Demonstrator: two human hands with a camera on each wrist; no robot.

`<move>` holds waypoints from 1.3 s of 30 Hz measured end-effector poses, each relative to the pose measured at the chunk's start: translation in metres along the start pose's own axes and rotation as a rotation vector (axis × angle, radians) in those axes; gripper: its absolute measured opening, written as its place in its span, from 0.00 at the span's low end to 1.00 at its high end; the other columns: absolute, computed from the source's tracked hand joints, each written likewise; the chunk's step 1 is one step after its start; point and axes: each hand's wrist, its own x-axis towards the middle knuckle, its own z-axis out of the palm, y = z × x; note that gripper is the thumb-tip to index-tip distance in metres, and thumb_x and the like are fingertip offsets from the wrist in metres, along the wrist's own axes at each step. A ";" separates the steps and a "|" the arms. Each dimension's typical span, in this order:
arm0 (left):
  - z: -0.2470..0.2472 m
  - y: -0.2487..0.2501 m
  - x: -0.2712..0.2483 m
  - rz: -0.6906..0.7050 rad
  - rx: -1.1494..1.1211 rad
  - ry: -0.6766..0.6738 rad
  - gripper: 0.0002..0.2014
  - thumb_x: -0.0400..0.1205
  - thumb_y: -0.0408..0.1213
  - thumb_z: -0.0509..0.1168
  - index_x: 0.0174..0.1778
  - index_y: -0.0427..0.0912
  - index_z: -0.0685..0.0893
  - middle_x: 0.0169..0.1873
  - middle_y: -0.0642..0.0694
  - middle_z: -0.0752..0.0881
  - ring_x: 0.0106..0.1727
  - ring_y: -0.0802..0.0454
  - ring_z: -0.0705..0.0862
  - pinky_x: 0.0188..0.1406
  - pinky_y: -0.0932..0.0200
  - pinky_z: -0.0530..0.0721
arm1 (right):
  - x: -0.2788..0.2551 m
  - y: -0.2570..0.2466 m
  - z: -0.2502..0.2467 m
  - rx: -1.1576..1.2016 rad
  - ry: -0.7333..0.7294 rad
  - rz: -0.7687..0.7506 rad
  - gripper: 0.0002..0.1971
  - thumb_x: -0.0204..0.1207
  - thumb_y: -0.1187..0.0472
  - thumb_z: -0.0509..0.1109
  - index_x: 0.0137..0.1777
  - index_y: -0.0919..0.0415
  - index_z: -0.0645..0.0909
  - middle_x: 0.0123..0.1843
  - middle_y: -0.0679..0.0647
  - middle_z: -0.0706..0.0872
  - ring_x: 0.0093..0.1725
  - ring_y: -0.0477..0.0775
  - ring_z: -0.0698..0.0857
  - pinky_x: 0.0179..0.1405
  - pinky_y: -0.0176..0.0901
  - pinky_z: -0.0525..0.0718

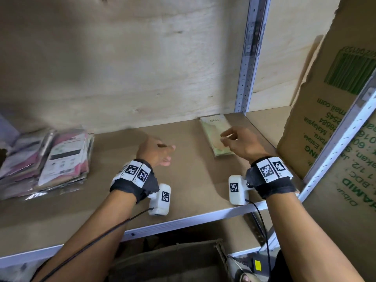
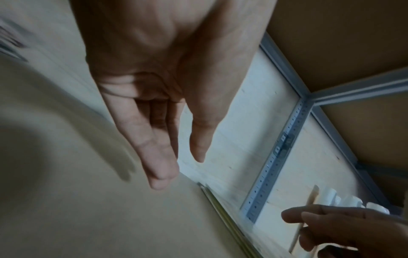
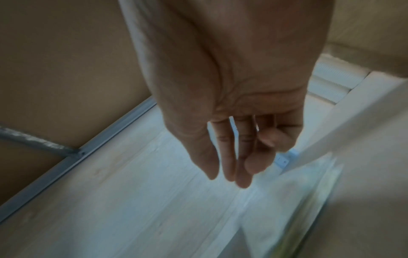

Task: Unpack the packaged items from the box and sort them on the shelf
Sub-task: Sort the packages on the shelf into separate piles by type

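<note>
A small stack of green flat packets [image 1: 215, 135] lies on the brown shelf board [image 1: 193, 180] near the back right corner. My right hand [image 1: 225, 137] hovers just above its near end, fingers loosely curled and holding nothing; the wrist view shows the same empty hand [image 3: 232, 176] over the blurred packets [image 3: 309, 200]. My left hand [image 1: 168, 153] floats over the middle of the shelf, relaxed and empty [image 2: 176, 167]. A pile of pink and white packets [image 1: 50, 159] lies at the shelf's left end. A cardboard box [image 1: 173, 261] sits below the shelf.
A large printed cardboard sheet [image 1: 335, 119] leans at the right beside a metal upright [image 1: 250, 58]. Plywood [image 1: 122, 68] backs the shelf. The shelf's white front rail [image 1: 183, 220] runs under my wrists. A foot [image 1: 246, 278] shows on the floor below.
</note>
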 end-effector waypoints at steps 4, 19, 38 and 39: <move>-0.048 -0.013 -0.021 -0.021 -0.042 0.075 0.10 0.76 0.40 0.79 0.41 0.42 0.84 0.25 0.42 0.91 0.34 0.46 0.94 0.41 0.48 0.94 | -0.022 -0.037 0.036 0.105 -0.170 -0.105 0.06 0.78 0.57 0.72 0.53 0.53 0.87 0.42 0.52 0.90 0.34 0.48 0.85 0.48 0.46 0.87; -0.237 -0.047 -0.039 0.052 -0.125 0.451 0.02 0.79 0.37 0.72 0.42 0.45 0.90 0.27 0.49 0.92 0.30 0.53 0.93 0.31 0.61 0.90 | -0.031 -0.184 0.196 0.214 -0.542 -0.199 0.10 0.84 0.64 0.67 0.59 0.69 0.83 0.39 0.57 0.85 0.29 0.46 0.80 0.21 0.31 0.72; -0.273 -0.066 -0.061 -0.002 -0.117 0.520 0.06 0.82 0.37 0.69 0.40 0.44 0.88 0.35 0.42 0.93 0.37 0.44 0.92 0.44 0.52 0.91 | -0.009 -0.231 0.300 0.152 -0.672 0.025 0.14 0.72 0.55 0.81 0.44 0.67 0.86 0.31 0.59 0.86 0.28 0.54 0.81 0.33 0.46 0.85; -0.272 -0.067 -0.061 -0.007 -0.106 0.515 0.06 0.82 0.38 0.69 0.40 0.44 0.88 0.34 0.43 0.93 0.37 0.45 0.93 0.44 0.52 0.92 | -0.010 -0.226 0.293 0.143 -0.676 0.019 0.13 0.73 0.55 0.79 0.45 0.67 0.86 0.32 0.59 0.86 0.28 0.53 0.81 0.33 0.45 0.85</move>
